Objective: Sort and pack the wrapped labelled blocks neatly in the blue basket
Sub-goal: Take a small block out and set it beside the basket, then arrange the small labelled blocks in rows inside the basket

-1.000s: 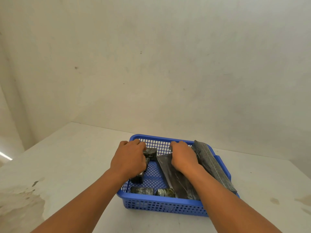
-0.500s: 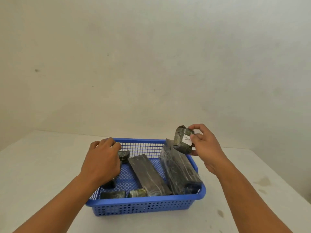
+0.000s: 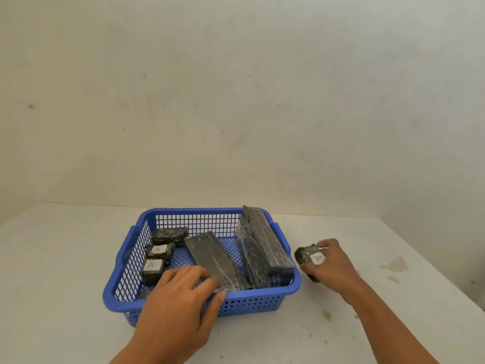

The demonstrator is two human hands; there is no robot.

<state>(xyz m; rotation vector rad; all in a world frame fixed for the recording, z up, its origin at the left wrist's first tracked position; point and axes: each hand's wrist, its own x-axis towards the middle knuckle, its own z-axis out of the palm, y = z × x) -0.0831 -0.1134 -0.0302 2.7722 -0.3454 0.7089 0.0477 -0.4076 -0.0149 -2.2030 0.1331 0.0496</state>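
A blue basket [image 3: 202,298] is set on the white worktop [image 3: 65,271], w/ wrapped blocks inside. The right hand [image 3: 332,267] is closed on a small wrapped block [image 3: 308,256], white "A" label facing up, held just outside the basket's right wall, low over or on the worktop; contact can't be told. The left hand [image 3: 181,298] is placed over the near rim, fingers [image 3: 195,274] curled down onto the near end of the flat long block [image 3: 216,258]; whether it is truly gripped or only pressed can't be told. That block is laid diagonally, long axis running from near rim toward far-left. A thicker long block [image 3: 262,248] is propped on edge against the right wall, tilted, far end above the rim. Three small blocks [image 3: 157,254] are lined along the left wall, 2 w/ labels seen. Key relation: the held block's group lies to the left of the right-hand grip, across both long blocks, so the left hand is nearer to that row. Judged: sorting is underway; long blocks prob. need straightening parallel to the right wall first.
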